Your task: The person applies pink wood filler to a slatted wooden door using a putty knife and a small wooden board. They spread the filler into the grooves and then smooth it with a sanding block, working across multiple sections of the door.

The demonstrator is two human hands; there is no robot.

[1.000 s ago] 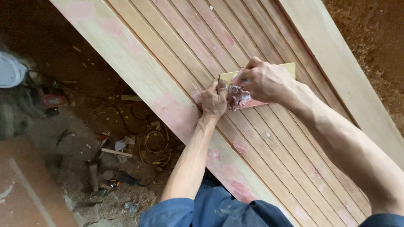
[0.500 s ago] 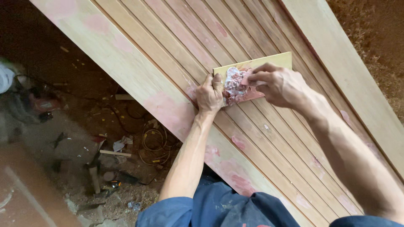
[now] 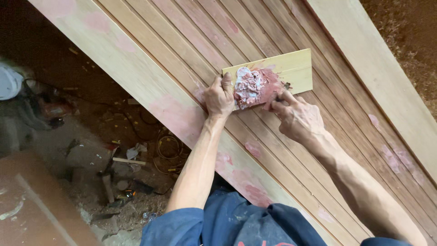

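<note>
Beyond both hands, the small pale yellow wooden board point(image 3: 291, 68) heaped with pink-and-white putty point(image 3: 253, 86) blocks the way forward across the large slatted pale wooden door panel point(image 3: 191, 41). To the right of the right hand point(image 3: 298, 119) and back toward the body, the slats lie bare. Left of the left hand point(image 3: 218, 98), past the panel's edge, the floor is littered with wood scraps and coiled wire point(image 3: 166, 152).

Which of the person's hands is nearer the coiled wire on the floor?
Left. The left hand grips the small board's end, on the coiled wire side; the right hand is farther across the panel.
</note>
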